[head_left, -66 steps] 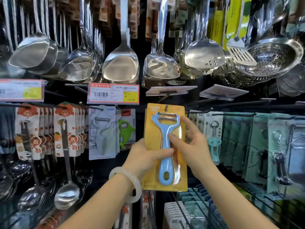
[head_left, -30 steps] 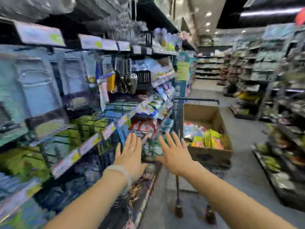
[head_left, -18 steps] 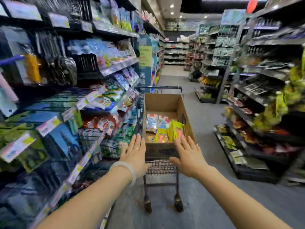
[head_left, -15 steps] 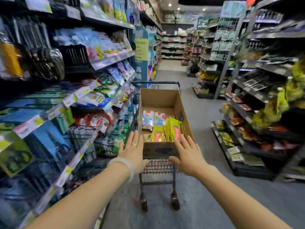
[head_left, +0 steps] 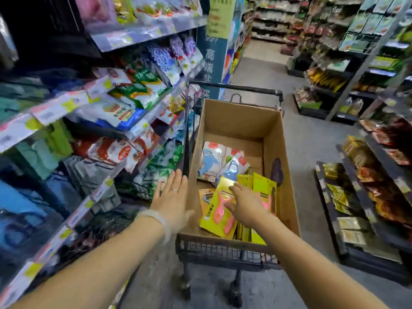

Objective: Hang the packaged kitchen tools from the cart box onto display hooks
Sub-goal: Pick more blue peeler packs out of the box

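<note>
An open cardboard box rides in a black wire cart in the aisle. Inside lie yellow-carded peelers, the nearest with a pink peeler, and blue-and-white packs farther back. My right hand is down inside the box, fingers spread over the yellow cards, touching the top pack; no closed grasp shows. My left hand, with a ring and a pale bangle, hovers flat and open beside the box's left wall.
Shelves of bagged goods with price tags run close along the left of the cart. Low shelves of packets stand on the right. The cart handle is at the far end. Grey floor lies between the cart and right shelves.
I have turned from the hook wall, where I held a yellow-carded blue peeler, to the cart. My empty hands came closer, and my right hand has dropped into the box onto the yellow packs.
</note>
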Motion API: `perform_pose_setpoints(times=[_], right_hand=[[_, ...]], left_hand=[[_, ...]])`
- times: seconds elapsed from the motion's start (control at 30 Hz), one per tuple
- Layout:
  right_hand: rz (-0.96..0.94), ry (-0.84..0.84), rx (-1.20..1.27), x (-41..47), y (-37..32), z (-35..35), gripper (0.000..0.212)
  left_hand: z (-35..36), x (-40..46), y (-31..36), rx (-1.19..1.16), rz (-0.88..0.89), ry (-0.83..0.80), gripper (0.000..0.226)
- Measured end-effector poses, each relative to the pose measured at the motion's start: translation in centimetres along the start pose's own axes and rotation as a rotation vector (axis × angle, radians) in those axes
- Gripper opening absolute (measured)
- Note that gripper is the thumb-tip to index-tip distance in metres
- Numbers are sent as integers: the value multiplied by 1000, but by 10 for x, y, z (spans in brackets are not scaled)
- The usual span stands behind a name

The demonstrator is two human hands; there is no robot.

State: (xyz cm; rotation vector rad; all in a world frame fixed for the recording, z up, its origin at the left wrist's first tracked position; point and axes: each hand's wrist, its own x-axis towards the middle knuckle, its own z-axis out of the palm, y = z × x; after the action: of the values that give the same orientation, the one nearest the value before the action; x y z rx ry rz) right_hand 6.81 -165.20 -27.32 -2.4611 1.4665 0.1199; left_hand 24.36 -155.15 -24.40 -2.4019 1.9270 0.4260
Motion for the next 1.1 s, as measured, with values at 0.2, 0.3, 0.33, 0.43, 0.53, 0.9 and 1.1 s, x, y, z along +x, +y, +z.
perform_pose_setpoints(times=[0.2, 0.3, 0.33, 0.43, 0.53, 0.9, 1.1], right_hand=[[-135, -173, -57, 127, 10, 36, 35], [-249, -288, -156, 182, 7, 62, 26], [-286, -323, -165, 195, 6, 70, 28], [-391, -388, -192, 229, 5, 100, 45], [-460, -392, -278, 250, 14, 138, 48], [-498, -398, -437, 272, 13, 144, 49], [-546, -556, -51, 271, 26, 73, 39]], left_hand=[[20, 69, -11, -47, -129, -52, 86], [36, 93, -15, -113, -217, -65, 85], [39, 99, -14, -126, -226, -73, 85], [50, 115, -9, -144, -244, -76, 91], [59, 124, -2, -179, -255, -52, 95], [77, 128, -1, -69, -249, 42, 121], [66, 130, 2, -137, -222, -115, 105]])
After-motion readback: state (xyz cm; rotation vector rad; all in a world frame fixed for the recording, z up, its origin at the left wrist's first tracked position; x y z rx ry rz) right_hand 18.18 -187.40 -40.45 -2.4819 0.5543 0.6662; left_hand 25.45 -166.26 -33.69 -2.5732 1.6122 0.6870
